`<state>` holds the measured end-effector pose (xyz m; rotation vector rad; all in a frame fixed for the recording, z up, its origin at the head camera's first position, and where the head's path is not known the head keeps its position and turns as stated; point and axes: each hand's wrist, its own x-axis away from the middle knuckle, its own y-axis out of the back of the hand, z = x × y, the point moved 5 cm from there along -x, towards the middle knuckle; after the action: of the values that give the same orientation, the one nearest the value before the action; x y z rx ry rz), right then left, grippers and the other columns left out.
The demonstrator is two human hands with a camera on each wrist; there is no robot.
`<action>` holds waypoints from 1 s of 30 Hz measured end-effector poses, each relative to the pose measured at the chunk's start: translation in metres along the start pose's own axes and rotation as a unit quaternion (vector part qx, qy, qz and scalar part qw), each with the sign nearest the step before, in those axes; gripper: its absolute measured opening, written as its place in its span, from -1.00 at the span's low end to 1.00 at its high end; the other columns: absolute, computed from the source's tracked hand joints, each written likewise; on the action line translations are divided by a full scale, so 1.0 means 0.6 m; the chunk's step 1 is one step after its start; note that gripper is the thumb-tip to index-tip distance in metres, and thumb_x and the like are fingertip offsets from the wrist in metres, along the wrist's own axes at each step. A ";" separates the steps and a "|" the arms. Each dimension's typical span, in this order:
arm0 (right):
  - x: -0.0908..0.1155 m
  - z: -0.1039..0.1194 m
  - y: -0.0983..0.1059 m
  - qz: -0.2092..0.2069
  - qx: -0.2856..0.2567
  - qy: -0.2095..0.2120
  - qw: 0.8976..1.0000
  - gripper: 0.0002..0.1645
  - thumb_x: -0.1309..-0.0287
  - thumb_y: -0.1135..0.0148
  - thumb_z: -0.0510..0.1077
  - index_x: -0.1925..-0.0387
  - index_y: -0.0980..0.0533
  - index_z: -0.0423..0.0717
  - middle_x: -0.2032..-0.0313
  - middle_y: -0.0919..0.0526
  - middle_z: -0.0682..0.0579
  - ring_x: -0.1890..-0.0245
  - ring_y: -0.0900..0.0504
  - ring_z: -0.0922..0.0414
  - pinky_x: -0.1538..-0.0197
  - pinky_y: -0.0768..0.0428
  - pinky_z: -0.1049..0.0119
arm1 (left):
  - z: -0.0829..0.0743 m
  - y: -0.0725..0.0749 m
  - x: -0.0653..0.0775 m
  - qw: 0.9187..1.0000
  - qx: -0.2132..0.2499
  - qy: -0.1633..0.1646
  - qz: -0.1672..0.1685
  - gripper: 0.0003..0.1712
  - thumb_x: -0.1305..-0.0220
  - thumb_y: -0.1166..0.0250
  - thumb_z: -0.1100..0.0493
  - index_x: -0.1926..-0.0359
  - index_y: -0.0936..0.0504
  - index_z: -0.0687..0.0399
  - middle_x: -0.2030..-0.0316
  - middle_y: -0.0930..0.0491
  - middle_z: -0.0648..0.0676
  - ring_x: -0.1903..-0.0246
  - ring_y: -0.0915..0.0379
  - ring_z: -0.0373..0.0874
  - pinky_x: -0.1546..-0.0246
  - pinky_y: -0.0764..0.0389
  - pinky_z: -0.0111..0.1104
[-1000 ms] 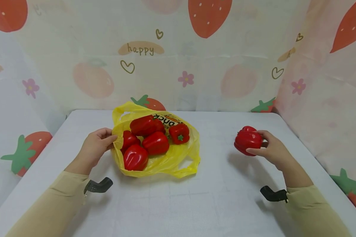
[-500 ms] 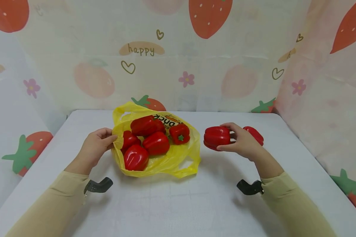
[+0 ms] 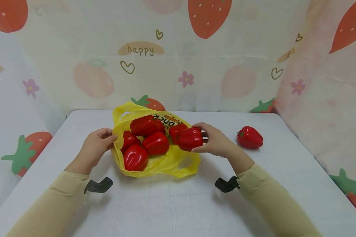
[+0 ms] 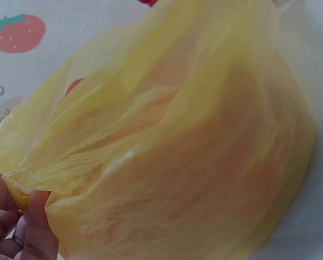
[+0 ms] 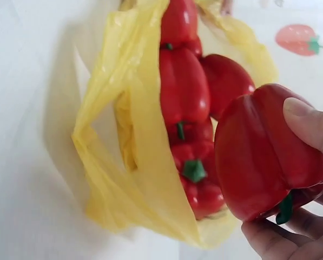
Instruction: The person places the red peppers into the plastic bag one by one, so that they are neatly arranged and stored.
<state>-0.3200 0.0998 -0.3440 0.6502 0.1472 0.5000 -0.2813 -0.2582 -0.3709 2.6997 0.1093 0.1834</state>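
Observation:
A yellow plastic bag (image 3: 160, 164) lies on the table with its mouth spread, several red bell peppers (image 3: 156, 143) inside it. My left hand (image 3: 97, 146) pinches the bag's left edge between thumb and fingers; in the left wrist view the gathered plastic (image 4: 69, 184) shows between them. My right hand (image 3: 215, 140) grips another red bell pepper (image 3: 190, 139) over the bag's right side, where it overlaps a pepper lying inside. The right wrist view shows thumb and fingers around this held pepper (image 5: 264, 157), its green stem pointing toward the fingers.
One more red bell pepper (image 3: 250, 137) lies on the white table (image 3: 178, 204) to the right, beyond my right forearm. A strawberry-printed cloth (image 3: 207, 82) hangs behind the table's back edge and along the sides.
My right hand has carried its bell pepper leftward from the table's right side to over the bag, leaving one pepper there in full view. My left hand has stayed on the bag's edge.

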 end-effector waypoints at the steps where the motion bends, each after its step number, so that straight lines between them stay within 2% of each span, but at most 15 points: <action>1: -0.005 0.002 -0.006 0.004 0.003 0.003 1.000 -0.10 0.26 -0.51 -0.05 -0.16 -0.26 0.08 -0.06 -0.40 0.09 -0.07 -0.41 0.06 0.07 -0.60 0.20 | 0.000 0.000 0.000 1.000 0.000 0.001 0.000 -0.59 -0.34 -0.05 0.02 -0.08 -0.38 0.18 -0.04 -0.40 0.20 -0.01 -0.37 0.05 -0.02 -0.48 -0.26; 7: -0.028 0.006 -0.036 0.017 0.037 0.004 0.999 -0.13 0.26 -0.51 -0.08 -0.15 -0.28 0.06 -0.06 -0.41 0.09 -0.05 -0.41 0.09 0.02 -0.57 0.22 | -0.003 0.001 0.002 1.000 0.001 0.004 0.000 -0.58 -0.34 -0.05 0.02 -0.09 -0.38 0.17 -0.04 -0.39 0.20 -0.01 -0.37 0.04 -0.03 -0.47 -0.24; 13: -0.040 -0.002 -0.051 0.009 0.075 -0.020 0.997 -0.11 0.27 -0.51 -0.08 -0.16 -0.29 0.06 -0.07 -0.41 0.08 -0.06 -0.41 0.09 0.00 -0.56 0.20 | -0.004 0.003 0.004 1.000 -0.002 0.001 0.001 -0.56 -0.33 -0.04 0.00 -0.10 -0.37 0.19 -0.05 -0.39 0.21 -0.02 -0.36 0.04 -0.03 -0.46 -0.25; 20: -0.050 -0.012 -0.062 -0.018 0.079 -0.068 0.994 -0.08 0.26 -0.51 -0.07 -0.20 -0.27 0.07 -0.09 -0.39 0.04 -0.07 -0.38 0.05 0.01 -0.56 0.13 | -0.006 0.002 0.004 1.000 -0.003 -0.002 0.003 -0.55 -0.33 -0.04 -0.01 -0.09 -0.37 0.20 -0.06 -0.39 0.21 -0.02 -0.36 0.04 -0.03 -0.46 -0.25; 30: -0.062 -0.017 -0.078 -0.048 0.102 -0.091 0.989 -0.04 0.22 -0.48 -0.05 -0.25 -0.22 0.01 -0.15 -0.36 0.00 -0.10 -0.35 0.01 -0.07 -0.50 0.07 | -0.006 0.001 0.002 1.000 -0.005 -0.004 0.006 -0.56 -0.34 -0.04 0.00 -0.09 -0.38 0.19 -0.05 -0.40 0.21 -0.02 -0.36 0.04 -0.02 -0.47 -0.27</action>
<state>-0.3364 0.0551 -0.3817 0.8812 0.0575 0.3335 -0.2803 -0.2572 -0.3673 2.6906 0.0894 0.1751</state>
